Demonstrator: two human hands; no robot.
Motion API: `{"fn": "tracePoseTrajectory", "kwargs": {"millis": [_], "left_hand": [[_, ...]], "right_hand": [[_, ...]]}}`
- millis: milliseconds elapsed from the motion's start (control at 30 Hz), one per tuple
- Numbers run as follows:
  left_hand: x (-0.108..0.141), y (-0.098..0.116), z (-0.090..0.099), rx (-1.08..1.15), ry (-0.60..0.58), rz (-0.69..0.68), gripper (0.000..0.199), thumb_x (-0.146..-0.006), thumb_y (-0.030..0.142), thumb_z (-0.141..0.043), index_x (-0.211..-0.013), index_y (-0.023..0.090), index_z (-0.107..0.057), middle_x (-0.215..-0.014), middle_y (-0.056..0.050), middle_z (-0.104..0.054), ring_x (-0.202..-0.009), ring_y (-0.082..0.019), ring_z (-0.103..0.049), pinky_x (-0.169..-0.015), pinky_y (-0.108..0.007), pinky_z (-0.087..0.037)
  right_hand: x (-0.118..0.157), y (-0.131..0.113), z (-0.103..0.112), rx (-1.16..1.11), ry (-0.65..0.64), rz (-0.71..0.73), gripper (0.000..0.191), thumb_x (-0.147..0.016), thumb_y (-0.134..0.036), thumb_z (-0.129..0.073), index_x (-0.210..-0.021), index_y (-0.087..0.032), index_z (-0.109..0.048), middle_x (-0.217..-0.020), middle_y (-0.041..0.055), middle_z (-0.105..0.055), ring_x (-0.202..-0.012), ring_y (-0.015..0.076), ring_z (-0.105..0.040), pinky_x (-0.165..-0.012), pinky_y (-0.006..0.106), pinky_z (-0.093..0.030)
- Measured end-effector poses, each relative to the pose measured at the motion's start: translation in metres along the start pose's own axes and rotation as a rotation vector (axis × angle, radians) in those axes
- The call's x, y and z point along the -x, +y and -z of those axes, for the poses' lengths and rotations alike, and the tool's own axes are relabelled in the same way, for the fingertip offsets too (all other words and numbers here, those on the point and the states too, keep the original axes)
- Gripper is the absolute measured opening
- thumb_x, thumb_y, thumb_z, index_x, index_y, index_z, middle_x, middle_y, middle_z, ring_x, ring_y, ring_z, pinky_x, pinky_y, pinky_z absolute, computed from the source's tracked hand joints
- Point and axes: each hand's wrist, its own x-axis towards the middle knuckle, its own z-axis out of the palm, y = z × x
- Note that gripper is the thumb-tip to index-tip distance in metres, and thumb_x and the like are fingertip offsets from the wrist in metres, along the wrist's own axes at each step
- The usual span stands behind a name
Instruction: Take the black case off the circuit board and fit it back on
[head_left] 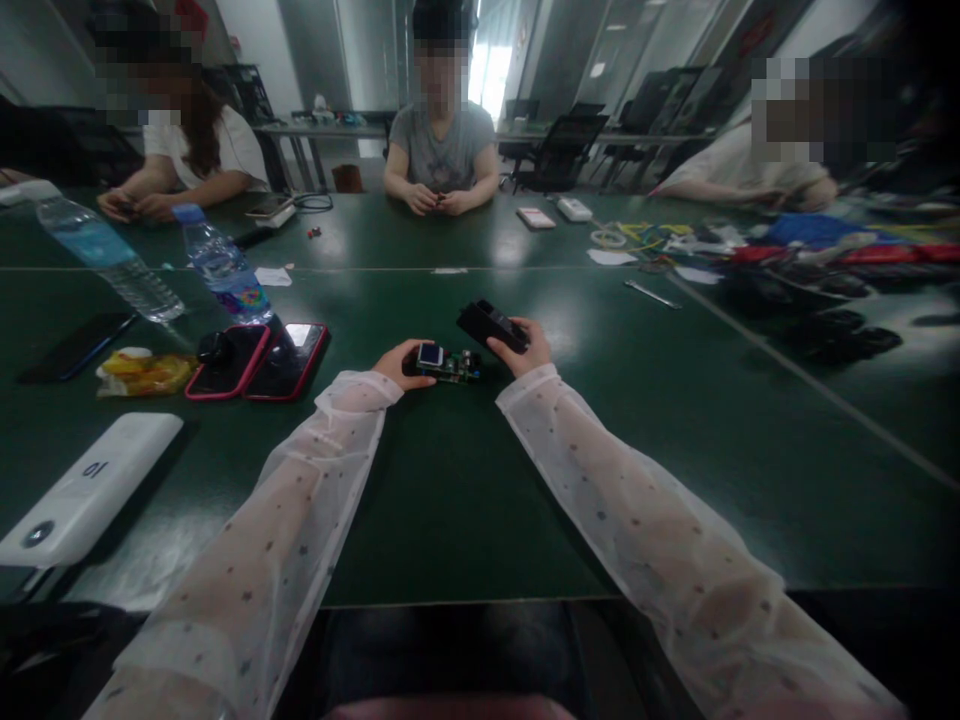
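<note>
My left hand (400, 366) grips one end of a green circuit board (459, 366) with a small screen (430, 355) on its top. A dark part shows under the board at the fingers. To the right, my right hand (528, 350) is closed around a black plastic case (492, 325) with an opening in its upper face, tilted and raised a little above the board. The case and the board are apart. Both are held over the green table (450, 500), in front of me. Sheer white sleeves with dark stars cover my forearms.
At the left are a white power bank (97, 490), phones in red cases (289, 362), a yellow snack packet (146, 372) and two water bottles (225, 265). Cables (637, 237) and tools lie at the right. Three people sit around the table, one opposite (441, 150).
</note>
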Motion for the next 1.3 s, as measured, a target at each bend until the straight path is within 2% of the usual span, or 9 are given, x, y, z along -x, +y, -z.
{"fn": "tracePoseTrajectory", "kwargs": {"millis": [133, 300, 467, 633, 767, 900, 1000, 1167, 1300], "left_hand": [[-0.001, -0.004, 0.000, -0.015, 0.010, -0.003, 0.072, -0.065, 0.031, -0.082, -0.128, 0.016, -0.052, -0.127, -0.014, -0.062, -0.120, -0.029, -0.060, -0.106, -0.051, -0.041], [-0.002, -0.009, -0.002, 0.021, 0.028, 0.032, 0.070, -0.061, 0.028, -0.083, -0.123, 0.014, -0.053, -0.123, -0.014, -0.064, -0.117, -0.030, -0.062, -0.105, -0.052, -0.043], [-0.003, -0.007, -0.002, -0.006, 0.029, 0.071, 0.075, -0.058, 0.034, -0.084, -0.122, 0.010, -0.052, -0.118, -0.017, -0.066, -0.113, -0.031, -0.063, -0.102, -0.050, -0.045], [0.000, 0.002, -0.003, 0.018, 0.033, -0.002, 0.093, -0.058, 0.045, -0.084, -0.136, 0.013, -0.043, -0.133, -0.019, -0.057, -0.125, -0.032, -0.055, -0.109, -0.049, -0.038], [0.003, 0.007, -0.003, 0.008, 0.035, 0.045, 0.078, -0.080, 0.066, -0.058, -0.137, 0.015, -0.047, -0.137, -0.017, -0.054, -0.125, -0.031, -0.054, -0.108, -0.048, -0.039], [0.002, 0.010, -0.002, -0.011, 0.017, 0.065, 0.074, -0.089, 0.069, -0.036, -0.134, 0.013, -0.053, -0.134, -0.015, -0.058, -0.125, -0.030, -0.053, -0.108, -0.045, -0.039], [0.001, 0.010, -0.001, -0.070, 0.005, 0.092, 0.070, -0.089, 0.068, -0.036, -0.128, 0.015, -0.059, -0.128, -0.014, -0.061, -0.123, -0.031, -0.053, -0.106, -0.047, -0.040], [0.000, 0.009, 0.000, -0.107, -0.020, 0.076, 0.067, -0.087, 0.069, -0.041, -0.123, 0.018, -0.063, -0.120, -0.011, -0.064, -0.118, -0.030, -0.056, -0.102, -0.045, -0.044], [0.000, 0.008, 0.000, -0.089, -0.004, 0.095, 0.067, -0.085, 0.070, -0.045, -0.124, 0.018, -0.062, -0.126, -0.012, -0.061, -0.119, -0.029, -0.056, -0.102, -0.045, -0.043]], "right_hand": [[0.010, -0.020, -0.004, -0.020, -0.031, 0.091, 0.060, -0.069, -0.055, -0.072, -0.115, -0.023, -0.051, -0.113, 0.0109, -0.063, -0.107, 0.0288, -0.061, -0.099, 0.049, -0.045], [0.023, -0.039, -0.007, 0.025, -0.166, 0.202, 0.055, -0.071, -0.051, -0.073, -0.115, -0.026, -0.054, -0.116, 0.0091, -0.063, -0.111, 0.0281, -0.060, -0.098, 0.048, -0.047], [0.028, -0.037, -0.014, 0.098, -0.289, 0.278, 0.055, -0.068, -0.043, -0.076, -0.116, -0.027, -0.057, -0.115, 0.0087, -0.061, -0.110, 0.0290, -0.057, -0.096, 0.049, -0.048], [0.025, -0.027, -0.020, 0.204, -0.403, 0.293, 0.054, -0.064, -0.037, -0.080, -0.112, -0.028, -0.057, -0.113, 0.0082, -0.062, -0.108, 0.0318, -0.054, -0.097, 0.054, -0.044], [0.022, -0.025, -0.020, 0.191, -0.458, 0.302, 0.054, -0.062, -0.034, -0.081, -0.109, -0.029, -0.055, -0.112, 0.0061, -0.062, -0.108, 0.0316, -0.053, -0.099, 0.054, -0.042], [0.024, -0.027, -0.021, 0.164, -0.460, 0.340, 0.055, -0.059, -0.028, -0.081, -0.106, -0.029, -0.054, -0.111, 0.0050, -0.062, -0.109, 0.0308, -0.053, -0.100, 0.053, -0.041], [0.027, -0.026, -0.022, 0.122, -0.484, 0.324, 0.058, -0.058, -0.031, -0.082, -0.108, -0.028, -0.052, -0.112, 0.0052, -0.061, -0.110, 0.0297, -0.054, -0.101, 0.051, -0.042], [0.030, -0.021, -0.021, -0.009, -0.483, 0.114, 0.061, -0.076, -0.061, -0.064, -0.124, -0.028, -0.048, -0.115, 0.0084, -0.060, -0.111, 0.0279, -0.057, -0.099, 0.051, -0.044], [0.028, -0.024, -0.019, -0.024, -0.499, 0.029, 0.060, -0.076, -0.064, -0.063, -0.119, -0.023, -0.054, -0.106, 0.0088, -0.062, -0.103, 0.0268, -0.062, -0.096, 0.051, -0.047]]}}
